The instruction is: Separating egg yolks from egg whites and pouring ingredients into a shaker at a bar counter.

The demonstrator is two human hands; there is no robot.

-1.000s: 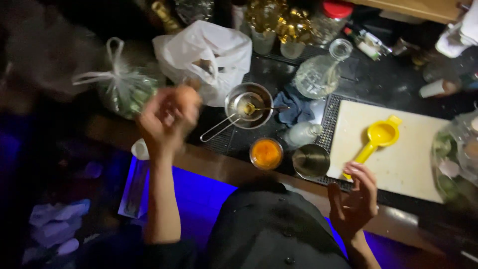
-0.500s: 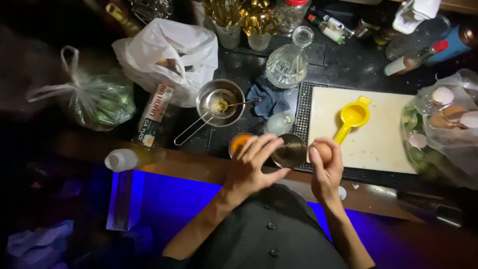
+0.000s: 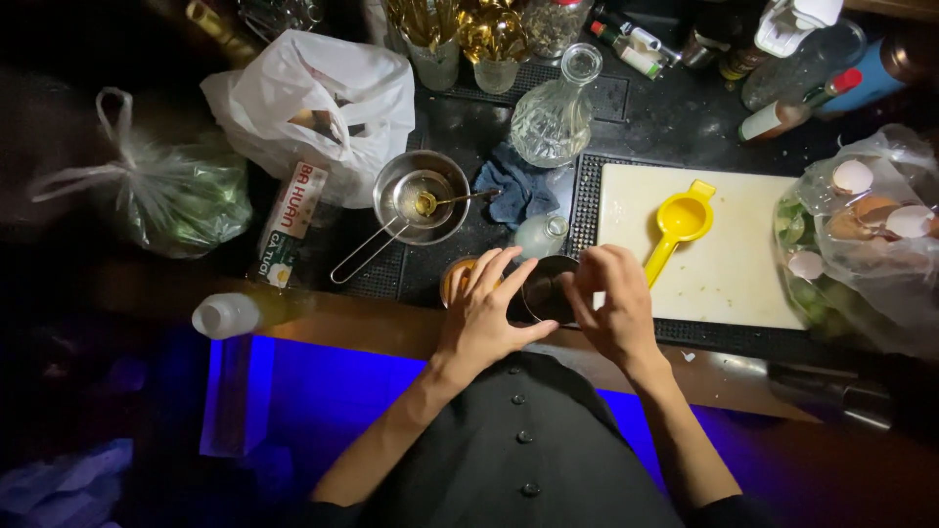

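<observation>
1. Left hand [image 3: 486, 308]: fingers spread, resting over an orange-filled cup [image 3: 458, 279] and touching the rim of the dark metal cup [image 3: 546, 289].
2. Right hand [image 3: 608, 303]: fingers curled together at the metal cup's right edge; whether they pinch anything cannot be told.
3. The metal cup stands between both hands, just left of the white cutting board [image 3: 729, 259].
4. Judgement: keep both hands centred over the cup and steady it.
5. The cup's contents are too dark to read.

Dark metal cup [image 3: 548, 290]: largely covered by both hands; contents not discernible. Egg-shell bag [image 3: 866, 235]: cut off at right edge.
</observation>
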